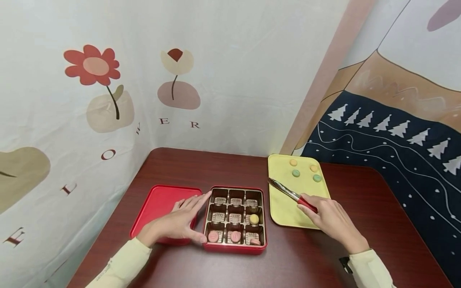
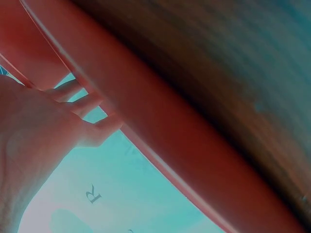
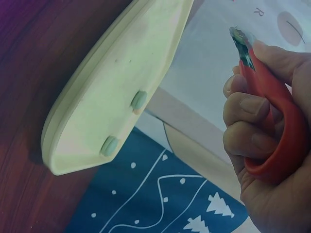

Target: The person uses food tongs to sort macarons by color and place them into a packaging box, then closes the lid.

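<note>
My left hand point(image 1: 176, 222) lies with fairly straight fingers along the left side of a red box point(image 1: 234, 250), fingertips near its back corner and thumb at the front corner. The box has a gold-brown divided insert, three rows by three. Pink macarons point(image 1: 235, 237) sit in the front row, the right one tipped on edge. A yellow macaron point(image 1: 254, 219) is in the middle row's right compartment. My right hand point(image 1: 335, 218) grips the red handles of metal tongs point(image 1: 286, 191), fingers curled round them in the right wrist view. The tongs' tips hover over the yellow tray's left edge, holding nothing visible.
On the yellow tray point(image 1: 288, 208), right of the box, two yellow macarons point(image 1: 293, 163) and two green macarons point(image 1: 317, 178) lie toward the back. A red lid point(image 1: 171, 200) lies left of the box, partly under my left hand. Printed curtains point(image 1: 234, 100) stand behind the table.
</note>
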`<control>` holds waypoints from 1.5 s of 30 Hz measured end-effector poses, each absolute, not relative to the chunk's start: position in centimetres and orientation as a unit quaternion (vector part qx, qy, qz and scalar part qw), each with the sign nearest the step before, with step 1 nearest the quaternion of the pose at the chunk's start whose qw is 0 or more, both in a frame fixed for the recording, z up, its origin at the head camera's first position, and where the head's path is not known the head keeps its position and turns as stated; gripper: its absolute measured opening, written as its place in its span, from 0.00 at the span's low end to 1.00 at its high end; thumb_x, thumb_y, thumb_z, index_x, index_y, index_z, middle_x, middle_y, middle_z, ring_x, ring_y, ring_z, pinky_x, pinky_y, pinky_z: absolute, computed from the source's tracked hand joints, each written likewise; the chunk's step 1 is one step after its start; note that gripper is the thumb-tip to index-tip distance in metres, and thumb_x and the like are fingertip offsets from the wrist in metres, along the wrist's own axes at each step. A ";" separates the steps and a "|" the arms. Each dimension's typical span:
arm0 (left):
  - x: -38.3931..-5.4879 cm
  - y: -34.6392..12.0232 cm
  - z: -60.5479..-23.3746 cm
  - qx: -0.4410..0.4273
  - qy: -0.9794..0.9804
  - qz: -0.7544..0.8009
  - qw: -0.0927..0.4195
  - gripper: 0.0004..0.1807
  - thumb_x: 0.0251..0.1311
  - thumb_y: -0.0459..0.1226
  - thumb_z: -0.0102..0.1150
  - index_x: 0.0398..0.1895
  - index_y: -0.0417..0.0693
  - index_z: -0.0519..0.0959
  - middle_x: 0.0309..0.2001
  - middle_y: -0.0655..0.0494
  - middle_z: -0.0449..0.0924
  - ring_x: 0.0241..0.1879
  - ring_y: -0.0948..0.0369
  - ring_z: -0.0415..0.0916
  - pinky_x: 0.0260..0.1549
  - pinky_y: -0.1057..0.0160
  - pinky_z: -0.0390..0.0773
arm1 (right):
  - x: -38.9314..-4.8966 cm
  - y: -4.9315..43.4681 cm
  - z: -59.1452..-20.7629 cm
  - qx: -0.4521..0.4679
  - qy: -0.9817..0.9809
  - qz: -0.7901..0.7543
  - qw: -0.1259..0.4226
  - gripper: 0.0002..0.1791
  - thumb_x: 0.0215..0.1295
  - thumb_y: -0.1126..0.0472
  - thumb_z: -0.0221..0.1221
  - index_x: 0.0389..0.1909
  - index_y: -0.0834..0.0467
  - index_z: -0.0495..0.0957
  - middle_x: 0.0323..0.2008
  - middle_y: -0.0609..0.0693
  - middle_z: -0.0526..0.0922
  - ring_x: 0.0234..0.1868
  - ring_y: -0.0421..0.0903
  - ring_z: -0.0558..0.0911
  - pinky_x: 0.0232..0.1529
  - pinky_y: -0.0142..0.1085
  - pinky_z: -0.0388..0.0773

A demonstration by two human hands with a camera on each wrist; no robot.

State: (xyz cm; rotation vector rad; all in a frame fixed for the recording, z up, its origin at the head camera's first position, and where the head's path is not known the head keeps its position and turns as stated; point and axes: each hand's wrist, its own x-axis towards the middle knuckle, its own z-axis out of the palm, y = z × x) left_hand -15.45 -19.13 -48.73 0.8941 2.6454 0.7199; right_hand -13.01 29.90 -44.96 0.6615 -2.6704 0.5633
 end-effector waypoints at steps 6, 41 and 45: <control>-15.5 -19.1 -48.8 0.310 0.909 0.247 0.129 0.78 0.48 0.75 0.75 0.92 0.60 0.37 0.85 0.41 0.53 0.83 0.36 0.49 0.71 0.21 0.48 | -12.7 29.1 -45.0 0.233 -0.938 0.207 0.151 0.14 0.69 0.57 0.76 0.53 0.53 0.90 0.25 0.32 0.72 0.24 0.34 0.68 0.23 0.32 0.66; -15.4 -19.1 -48.6 0.307 0.907 0.255 0.137 0.78 0.49 0.73 0.76 0.92 0.59 0.37 0.85 0.39 0.52 0.83 0.35 0.48 0.71 0.21 0.47 | -12.2 25.5 -45.8 0.268 -0.933 0.218 0.104 0.18 0.68 0.57 0.77 0.57 0.51 0.91 0.32 0.33 0.82 0.26 0.32 0.70 0.25 0.31 0.69; -15.4 -19.0 -48.6 0.309 0.905 0.259 0.134 0.77 0.50 0.73 0.77 0.92 0.58 0.38 0.85 0.39 0.52 0.83 0.35 0.48 0.70 0.20 0.48 | -12.1 25.3 -46.0 0.277 -0.931 0.211 0.108 0.19 0.68 0.56 0.77 0.58 0.53 0.90 0.31 0.32 0.81 0.26 0.32 0.69 0.25 0.31 0.68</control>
